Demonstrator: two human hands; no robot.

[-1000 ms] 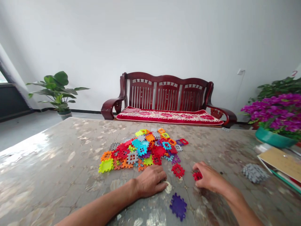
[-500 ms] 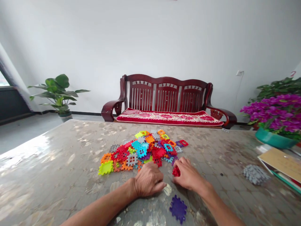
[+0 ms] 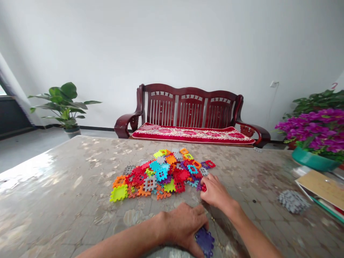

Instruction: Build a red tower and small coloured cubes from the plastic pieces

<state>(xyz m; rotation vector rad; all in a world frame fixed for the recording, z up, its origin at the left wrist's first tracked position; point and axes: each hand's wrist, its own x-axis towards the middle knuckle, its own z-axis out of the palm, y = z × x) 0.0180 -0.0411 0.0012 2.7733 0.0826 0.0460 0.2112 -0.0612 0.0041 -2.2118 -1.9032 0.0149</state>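
My left hand [image 3: 189, 224] is low over the table, its thumb and fingers curved around the left side of a flat purple interlocking tile [image 3: 205, 242] with notched edges. The tile lies on or just above the tabletop; I cannot tell which. My right hand [image 3: 216, 191] is closed on a small red interlocking piece [image 3: 204, 187], mostly hidden by the fingers, at the right edge of the pile. That pile of interlocking tiles [image 3: 161, 173] mixes red, orange, lime, cyan, grey and purple, some solid and some with window cut-outs.
Grey stacked tiles [image 3: 292, 201] sit at the right, beside papers and a folder [image 3: 322, 188]. A teal pot [image 3: 313, 159] of purple flowers stands behind them. A small dark bit [image 3: 254, 201] lies on the patterned table [image 3: 88, 215]. Beyond is a wooden bench [image 3: 190, 107].
My left hand has left the pile's front edge and come down and right to the purple tile. My right hand has moved slightly forward with the red piece.
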